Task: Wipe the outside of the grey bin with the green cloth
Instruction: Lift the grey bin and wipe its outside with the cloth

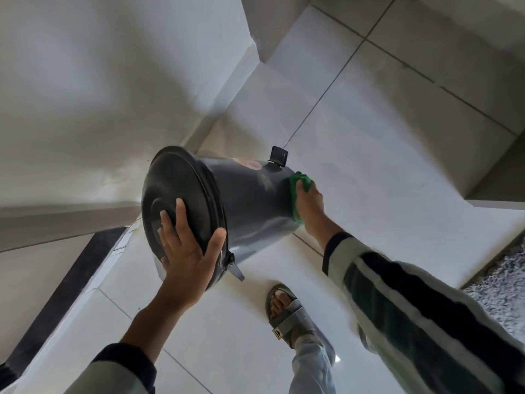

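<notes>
The dark grey round bin (244,200) is tilted over towards me, lid end nearest, its base resting on the tiled floor. My left hand (189,248) lies spread on the black lid (170,191), thumb hooked over the lid's rim, steadying the bin. My right hand (309,203) presses the green cloth (297,191) flat against the bin's side wall near its base. A black pedal knob (279,156) sticks out of the base just above the cloth. Most of the cloth is hidden under my palm.
White floor tiles (369,166) spread around the bin. A white wall (99,81) stands left of it, with a dark strip (71,280) along the floor. My sandalled foot (284,314) is just below the bin. A grey shaggy rug (500,285) lies at the right edge.
</notes>
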